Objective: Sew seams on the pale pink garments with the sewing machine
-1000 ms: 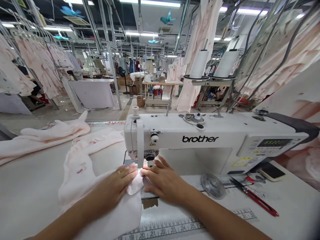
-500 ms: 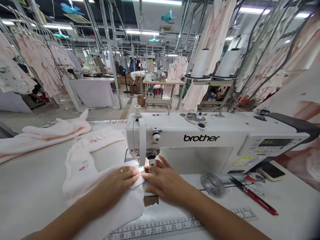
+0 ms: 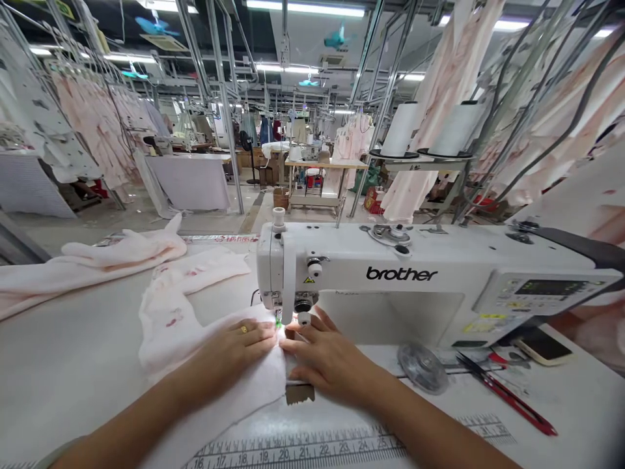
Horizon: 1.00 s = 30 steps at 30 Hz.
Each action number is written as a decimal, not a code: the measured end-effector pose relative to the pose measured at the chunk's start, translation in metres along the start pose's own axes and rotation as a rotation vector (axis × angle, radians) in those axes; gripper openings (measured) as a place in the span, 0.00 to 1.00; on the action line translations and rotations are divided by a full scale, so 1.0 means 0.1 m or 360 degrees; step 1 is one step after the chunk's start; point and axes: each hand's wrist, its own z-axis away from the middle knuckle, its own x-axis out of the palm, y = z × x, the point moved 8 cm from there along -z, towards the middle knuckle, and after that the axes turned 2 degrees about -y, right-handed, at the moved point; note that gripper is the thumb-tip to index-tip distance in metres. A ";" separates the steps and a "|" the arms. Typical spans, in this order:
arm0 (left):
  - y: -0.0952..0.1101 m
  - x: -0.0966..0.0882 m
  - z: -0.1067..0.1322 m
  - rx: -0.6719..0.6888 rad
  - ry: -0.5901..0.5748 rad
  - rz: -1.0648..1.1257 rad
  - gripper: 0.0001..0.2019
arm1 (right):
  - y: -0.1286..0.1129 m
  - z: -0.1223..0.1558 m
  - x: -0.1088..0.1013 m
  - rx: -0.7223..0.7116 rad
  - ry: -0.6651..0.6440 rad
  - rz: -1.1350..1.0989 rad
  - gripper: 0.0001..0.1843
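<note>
A pale pink cloth (image 3: 244,384) with small red prints lies on the table and runs under the presser foot of a white sewing machine (image 3: 336,273). My left hand (image 3: 244,345), with a ring on one finger, rests flat on this cloth just left of the needle. My right hand (image 3: 325,352) is spread at the right of the foot, its fingertips by the cloth's edge. Both hands press down from above, with fingers stretched out. A small light shines on the stitching spot, and the fingers partly hide the needle.
Right of my hand lie a clear round dish (image 3: 422,368), red-handled snips (image 3: 508,394) and a phone (image 3: 544,345). A printed ruler (image 3: 303,449) runs along the front edge. More pink cloth (image 3: 122,257) lies at the left. Thread cones (image 3: 400,130) stand behind the machine.
The camera has turned slightly left, so everything sits further right. A folded white edge by my left fingertips, visible before, now lies flat or is covered. Both hands stay beside the needle.
</note>
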 end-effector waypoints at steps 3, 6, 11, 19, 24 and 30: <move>-0.03 0.02 -0.01 -0.0026 -0.0068 0.0012 0.22 | 0.02 0.00 0.01 0.0034 -0.0017 0.0023 0.21; -0.10 0.02 -0.02 -0.0099 -0.0082 0.0041 0.23 | 0.03 0.00 0.00 0.0030 0.0008 0.0022 0.19; -0.28 0.05 -0.07 -0.0247 -0.0020 0.0081 0.21 | 0.05 0.01 -0.02 0.0000 0.0064 0.0020 0.16; -0.39 0.12 -0.16 -0.0252 -0.0076 0.0126 0.21 | 0.13 0.02 -0.03 -0.0003 0.0130 0.0012 0.15; -0.41 0.13 -0.13 -0.0297 -0.0123 0.0154 0.23 | 0.14 0.00 -0.05 -0.0020 0.0161 -0.0010 0.12; -0.41 0.11 -0.06 -0.0407 -0.0112 0.0167 0.25 | 0.17 0.02 -0.06 -0.0019 0.0199 -0.0039 0.10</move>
